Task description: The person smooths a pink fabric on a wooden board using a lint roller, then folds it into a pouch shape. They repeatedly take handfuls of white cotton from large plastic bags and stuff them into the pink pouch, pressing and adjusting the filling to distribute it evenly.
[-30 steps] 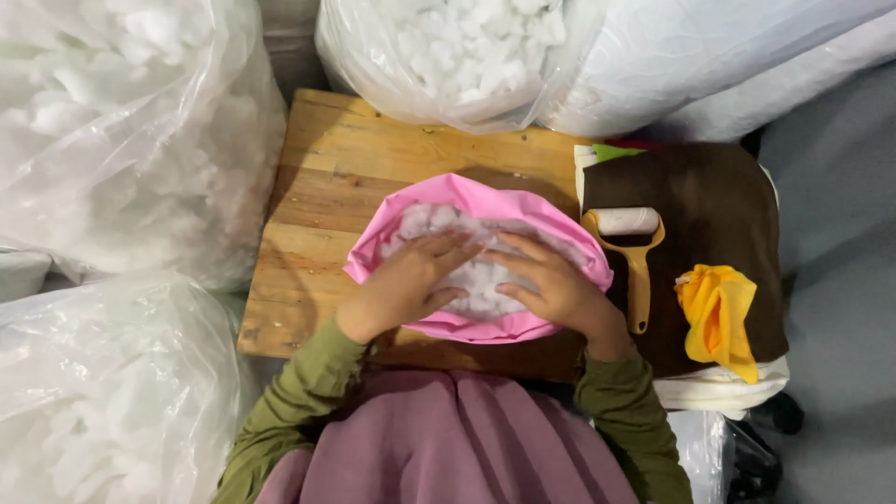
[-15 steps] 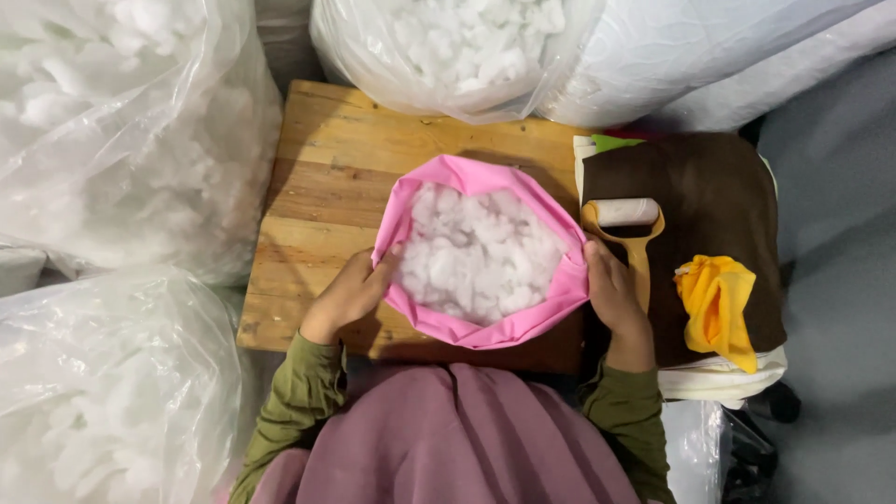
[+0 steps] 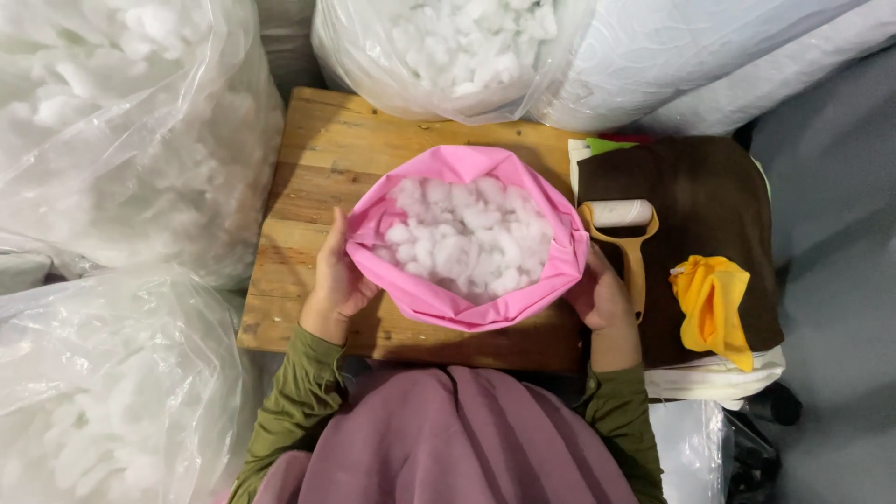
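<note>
Pink fabric cover (image 3: 446,303) full of white stuffing (image 3: 467,238) sits mid wooden table (image 3: 317,159); left hand (image 3: 338,275) and right hand (image 3: 597,297) cup its sides, fingers spread, holding the mouth open. Lint roller (image 3: 623,233) right of it.

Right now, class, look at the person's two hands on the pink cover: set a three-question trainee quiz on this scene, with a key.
1. True or false: the pink cover lies flat and unfilled.
2. What fills it?
3. Which hand is nearer the lint roller: A left, B right?

Key:
1. False; its mouth is open and full.
2. White stuffing.
3. B; the right hand is beside it, the left hand cups the cover's other side.
</note>
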